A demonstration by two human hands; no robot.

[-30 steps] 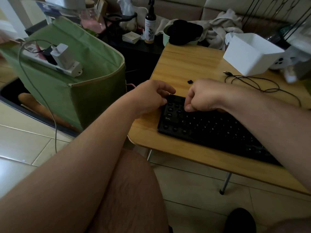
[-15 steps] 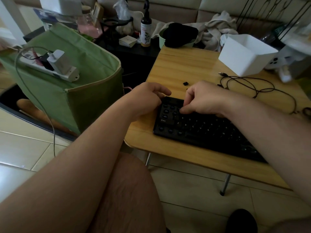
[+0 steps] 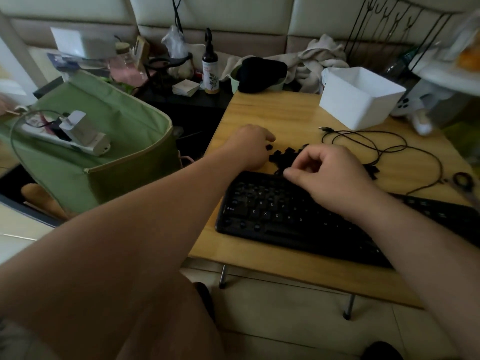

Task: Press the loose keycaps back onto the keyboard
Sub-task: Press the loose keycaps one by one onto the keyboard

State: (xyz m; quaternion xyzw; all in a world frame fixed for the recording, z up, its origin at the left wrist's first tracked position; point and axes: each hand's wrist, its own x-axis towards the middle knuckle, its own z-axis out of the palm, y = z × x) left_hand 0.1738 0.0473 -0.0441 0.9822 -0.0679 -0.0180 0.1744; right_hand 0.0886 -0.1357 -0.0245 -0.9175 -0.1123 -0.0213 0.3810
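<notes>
Small wooden table [image 3: 272, 118], keyboard [image 3: 285, 219] along the near edge, loose keycaps [image 3: 285, 154] piled just beyond for easy grabbing. Left hand [image 3: 249, 146] curls over one; right hand [image 3: 330, 175] looks pinched, can't tell on what.

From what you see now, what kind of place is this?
Probably a living room at home: a padded sofa back behind, crumpled laundry on it, and a small folding table with a keyboard on a tiled floor.

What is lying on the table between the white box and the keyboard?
In the head view, a coiled black cable and a pile of loose keycaps lie between the white box and the keyboard.
</notes>
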